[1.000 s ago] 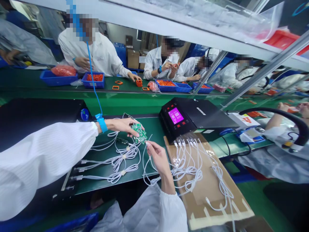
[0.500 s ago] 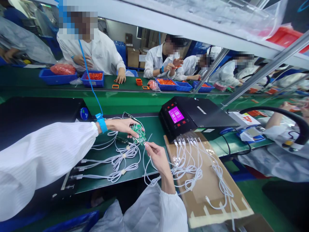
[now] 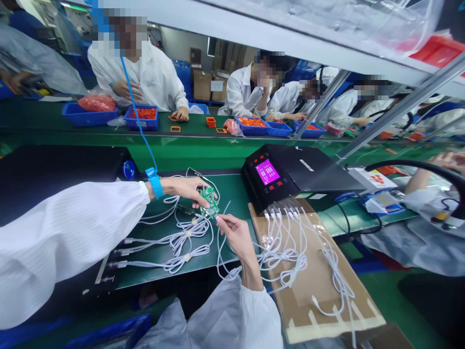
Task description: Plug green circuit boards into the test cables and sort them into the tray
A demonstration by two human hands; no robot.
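Head view: palm-down left hand (image 3: 187, 188) grips circuit board (image 3: 209, 202); right hand (image 3: 238, 236) pinches plug (image 3: 217, 217).

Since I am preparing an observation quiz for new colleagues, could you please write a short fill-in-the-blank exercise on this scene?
The person's left hand holds a flat electronic circuit board whose colour is ____.
The bright blue band circles the person's ____ wrist.
The thin coiled cables on the dark green table are coloured ____.
The flat brown sheet is made of ____.

Missing words: green; left; white; cardboard.
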